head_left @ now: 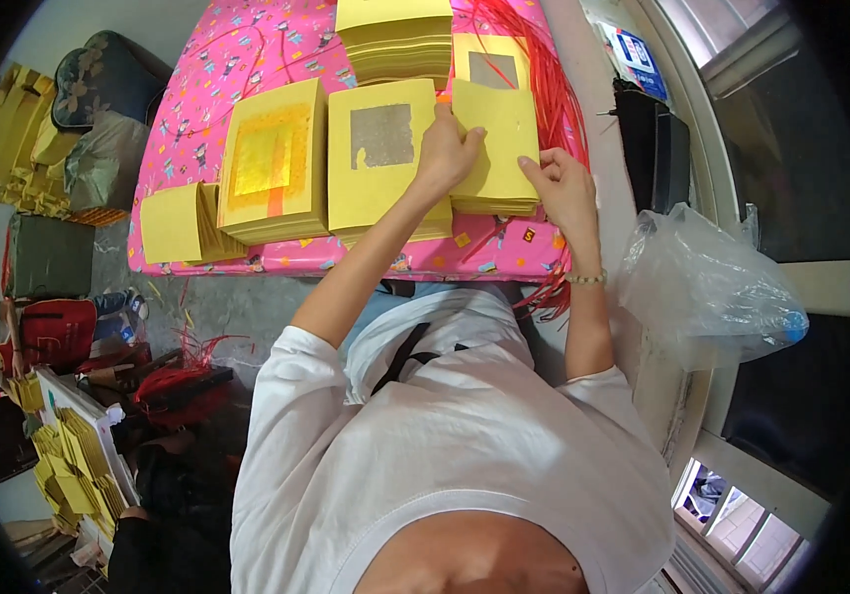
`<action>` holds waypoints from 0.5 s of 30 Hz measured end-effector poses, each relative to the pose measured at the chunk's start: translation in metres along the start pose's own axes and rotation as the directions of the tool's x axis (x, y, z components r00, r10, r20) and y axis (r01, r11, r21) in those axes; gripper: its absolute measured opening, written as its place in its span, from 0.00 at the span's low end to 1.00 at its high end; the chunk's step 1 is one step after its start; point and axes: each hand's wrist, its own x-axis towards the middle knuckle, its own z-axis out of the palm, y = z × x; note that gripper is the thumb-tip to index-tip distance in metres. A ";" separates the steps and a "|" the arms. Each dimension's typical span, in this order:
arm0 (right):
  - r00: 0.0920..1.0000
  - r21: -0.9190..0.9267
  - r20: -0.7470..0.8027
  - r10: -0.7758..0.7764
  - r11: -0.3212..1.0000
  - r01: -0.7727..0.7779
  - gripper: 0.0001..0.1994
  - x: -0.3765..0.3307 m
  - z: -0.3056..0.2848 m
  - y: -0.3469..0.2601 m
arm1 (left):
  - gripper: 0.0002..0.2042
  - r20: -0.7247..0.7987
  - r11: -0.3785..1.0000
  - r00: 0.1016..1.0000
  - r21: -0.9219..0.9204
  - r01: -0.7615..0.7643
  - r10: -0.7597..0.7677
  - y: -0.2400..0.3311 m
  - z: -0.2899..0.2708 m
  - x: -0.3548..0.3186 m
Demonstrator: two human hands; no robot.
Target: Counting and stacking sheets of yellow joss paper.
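Observation:
A stack of plain yellow paper sheets point(492, 148) lies at the right front of the table, between my two hands. My left hand point(450, 148) grips its left edge, thumb on top and the other fingers partly hidden. My right hand point(566, 193) pinches the right edge between thumb and fingers. Just left stands a yellow paper stack with a silver square point(382, 134), partly under my left wrist. Further left is a stack with a gold square point(269, 158), and beyond it a low folded bundle of yellow paper point(176, 223).
A pink patterned cloth point(212, 89) covers the table. A tall yellow stack point(395, 49) and red strands point(549, 74) lie at the back. A clear plastic bag point(712, 282) hangs at right. People sit at lower left near a table of yellow paper point(74, 465).

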 end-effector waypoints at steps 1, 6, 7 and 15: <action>1.000 -0.087 -0.015 -0.017 0.996 0.016 0.14 -0.001 0.001 0.001 | 0.20 0.001 1.000 1.000 -0.002 0.001 -0.001 -0.002 0.004 0.000; 0.999 -0.222 -0.038 0.000 0.975 -0.008 0.21 -0.005 0.004 0.006 | 0.18 0.079 0.970 0.996 0.242 0.009 -0.029 -0.006 0.015 0.000; 0.998 -0.273 -0.059 -0.004 0.962 -0.012 0.23 -0.005 0.007 0.008 | 0.18 0.078 0.970 0.996 0.242 0.012 -0.031 -0.008 0.016 0.000; 0.937 0.160 0.286 0.200 0.954 -0.252 0.30 0.011 0.020 0.061 | 0.18 0.071 0.944 0.997 0.328 -0.019 -0.004 -0.005 0.022 -0.002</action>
